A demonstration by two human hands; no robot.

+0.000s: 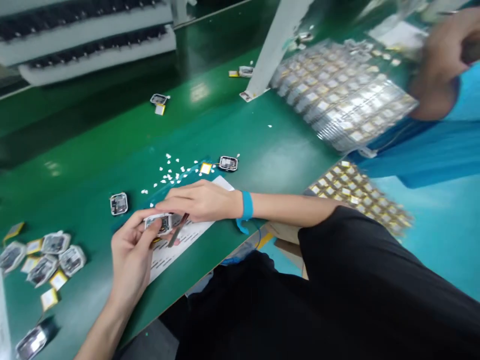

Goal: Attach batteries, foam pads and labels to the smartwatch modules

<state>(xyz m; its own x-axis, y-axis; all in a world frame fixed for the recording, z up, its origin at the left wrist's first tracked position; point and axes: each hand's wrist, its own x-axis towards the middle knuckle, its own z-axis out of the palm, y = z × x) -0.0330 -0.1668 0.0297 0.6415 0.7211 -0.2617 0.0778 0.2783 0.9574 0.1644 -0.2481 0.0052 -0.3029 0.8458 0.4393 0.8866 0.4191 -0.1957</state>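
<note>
My left hand (129, 245) grips a smartwatch case (165, 223) with its open side and inner electronics facing up, the thumb pressing on it. My right hand (204, 201), with a blue wrist strap (247, 205), reaches over the far side of the case. Metal tweezers (177, 232) stick out from under its fingers and point toward me. A printed paper sheet (168, 257) lies under both hands. Beyond them are several small white pieces (170, 175) and a watch case (228, 163) wired to a yellow-edged battery (205, 168). Another case (119, 204) lies left of my hands.
Several watch cases (55, 243) with batteries lie at left on the green table (180, 132). A white post (275, 47) rises at the back. At right, a co-worker's blurred hand (442, 47) is near a clear tray of batteries (337, 95); another battery tray (356, 192) sits lower.
</note>
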